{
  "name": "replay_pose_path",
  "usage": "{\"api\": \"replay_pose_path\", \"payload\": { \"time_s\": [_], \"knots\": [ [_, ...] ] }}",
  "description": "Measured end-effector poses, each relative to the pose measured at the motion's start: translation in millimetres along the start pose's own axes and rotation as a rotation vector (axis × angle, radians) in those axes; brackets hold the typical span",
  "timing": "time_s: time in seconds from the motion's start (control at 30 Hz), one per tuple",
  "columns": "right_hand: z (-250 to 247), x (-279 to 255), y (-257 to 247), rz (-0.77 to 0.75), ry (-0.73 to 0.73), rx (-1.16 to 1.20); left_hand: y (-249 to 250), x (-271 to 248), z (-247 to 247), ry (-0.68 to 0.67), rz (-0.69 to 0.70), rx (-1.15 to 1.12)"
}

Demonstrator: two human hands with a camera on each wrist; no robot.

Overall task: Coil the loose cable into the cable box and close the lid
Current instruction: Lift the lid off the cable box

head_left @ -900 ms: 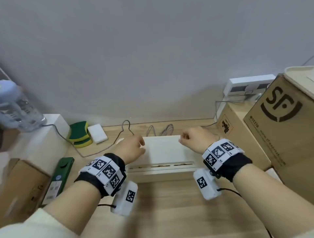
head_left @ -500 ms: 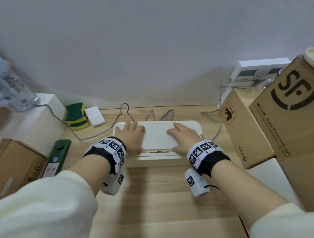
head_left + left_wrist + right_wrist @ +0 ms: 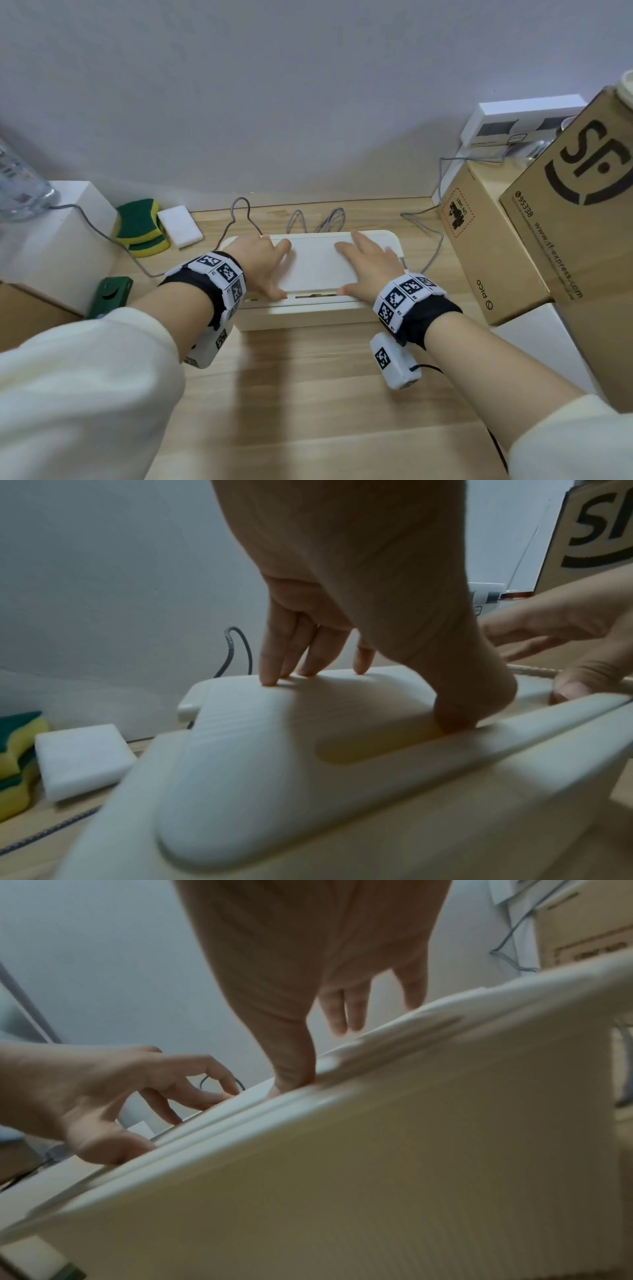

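Observation:
A white cable box (image 3: 308,317) stands on the wooden desk with its white lid (image 3: 313,265) down on top. My left hand (image 3: 262,262) lies on the lid's left part, fingers straight and spread, thumb at the front slot (image 3: 455,718). My right hand (image 3: 364,265) presses the right part the same way, its thumb (image 3: 294,1077) on the front edge. Grey braided cable (image 3: 239,212) loops out behind the box on the left, more cable loops (image 3: 325,219) show behind its middle, and another cable run (image 3: 424,226) passes on the right. What is inside the box is hidden.
Green-yellow sponges (image 3: 140,224) and a white block (image 3: 180,226) lie at the back left. A white box (image 3: 54,240) with a bottle (image 3: 20,181) stands far left, a green item (image 3: 109,296) below it. Cardboard boxes (image 3: 496,246) crowd the right.
The lid has come down from tilted in my curled fingers to flat on the box. Both hands have flattened onto it and stay pressing; the view has moved closer.

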State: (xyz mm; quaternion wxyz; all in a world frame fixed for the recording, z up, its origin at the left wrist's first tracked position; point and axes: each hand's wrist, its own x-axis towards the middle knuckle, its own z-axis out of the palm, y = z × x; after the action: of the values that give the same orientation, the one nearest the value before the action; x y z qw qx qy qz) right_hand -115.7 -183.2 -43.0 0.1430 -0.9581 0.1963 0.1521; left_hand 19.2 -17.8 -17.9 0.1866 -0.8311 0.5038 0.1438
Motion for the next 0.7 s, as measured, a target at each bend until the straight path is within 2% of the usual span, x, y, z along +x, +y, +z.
{"api": "replay_pose_path", "payload": {
  "time_s": [0.07, 0.17, 0.27, 0.37, 0.43, 0.5, 0.57, 0.7],
  "knots": [
    [4.6, -4.3, 4.7, 0.172, 0.066, 0.033, -0.9, 0.3, 4.0, 0.01, 0.006, 0.018],
    [7.7, -9.2, 12.4, 0.349, 0.0, 0.161, -3.5, -2.0, 7.5, 0.069, -0.007, -0.037],
    [11.6, -14.3, 10.4, 0.348, -0.022, 0.108, -14.6, -5.8, 6.5, 0.214, -0.171, -0.426],
    [14.2, -18.2, 7.8, 0.365, 0.073, 0.128, -22.5, -10.8, 18.6, 0.321, -0.323, -0.704],
    [14.1, -20.8, 7.4, 0.383, 0.117, 0.18, -19.6, -17.1, 32.5, 0.366, -0.507, -0.879],
    [12.5, -22.3, 6.0, 0.39, 0.137, 0.208, -14.7, -22.2, 46.7, 0.277, -0.682, -1.082],
    [11.7, -23.4, 3.6, 0.399, 0.141, 0.247, -14.1, -24.3, 53.6, 0.15, -0.721, -1.329],
    [10.3, -22.1, 0.5, 0.383, 0.143, 0.269, -14.6, -25.1, 47.5, 0.13, -0.817, -1.621]
  ]
}}
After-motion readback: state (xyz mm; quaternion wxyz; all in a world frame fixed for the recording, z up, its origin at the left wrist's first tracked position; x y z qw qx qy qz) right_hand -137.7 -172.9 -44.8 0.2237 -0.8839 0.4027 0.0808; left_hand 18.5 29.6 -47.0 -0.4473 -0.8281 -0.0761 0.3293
